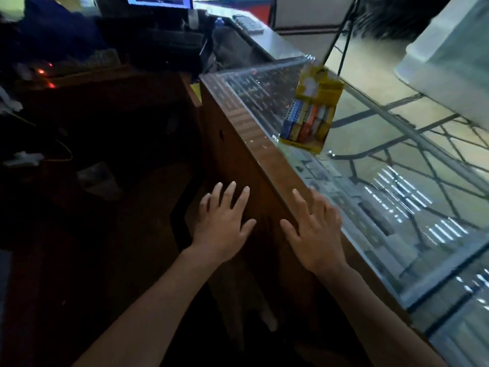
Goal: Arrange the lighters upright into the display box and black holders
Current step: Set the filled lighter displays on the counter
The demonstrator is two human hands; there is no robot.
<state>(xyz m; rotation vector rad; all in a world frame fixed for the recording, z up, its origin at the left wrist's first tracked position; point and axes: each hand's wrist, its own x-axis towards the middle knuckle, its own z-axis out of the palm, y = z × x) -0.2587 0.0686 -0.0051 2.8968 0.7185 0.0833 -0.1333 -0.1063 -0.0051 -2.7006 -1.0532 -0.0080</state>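
A yellow display box [315,88] stands on the glass counter top [370,133], its raised back card blurred. Several lighters [307,123] in blue, orange, white and yellow stand upright inside it. My left hand [225,223] hovers in front of the counter's brown wooden side, fingers straight and spread, holding nothing. My right hand [315,231] is stretched out over the counter's wooden edge, fingers spread, also empty. Both hands are well short of the box. No black holders are visible.
The wooden counter edge [246,123] runs diagonally from upper middle to lower right. Goods show through the glass below. A monitor [158,1] and dark clutter fill the upper left. A white plastic bin [449,56] sits at upper right.
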